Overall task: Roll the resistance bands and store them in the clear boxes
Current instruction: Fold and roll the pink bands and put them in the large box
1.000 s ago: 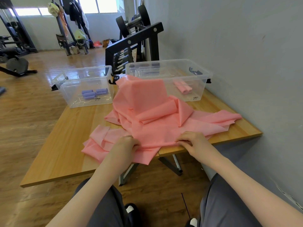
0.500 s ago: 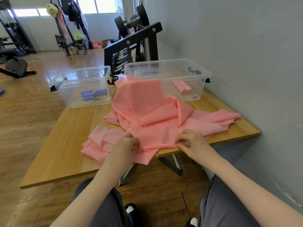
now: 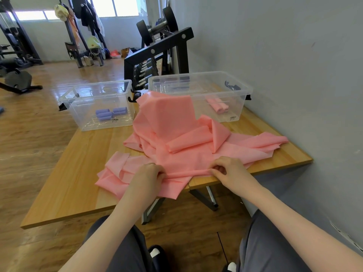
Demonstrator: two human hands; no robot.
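A heap of loose pink resistance band (image 3: 176, 142) lies on the wooden table (image 3: 82, 173), draped up against the right clear box (image 3: 241, 91). My left hand (image 3: 147, 175) and my right hand (image 3: 227, 169) both pinch the band's near edge at the table's front, where a thin rolled fold runs between them. The right box holds a rolled pink band (image 3: 219, 107). The left clear box (image 3: 78, 99) holds three rolled purple bands (image 3: 110, 112).
A grey wall runs along the table's right side. A black dumbbell rack (image 3: 157, 55) stands behind the boxes. Gym machines and a coat stand are across the wooden floor at the far left. My knees sit below the table's front edge.
Both hands have curled the band's near edge over and shifted slightly forward, starting a thin roll. The heap has barely moved.
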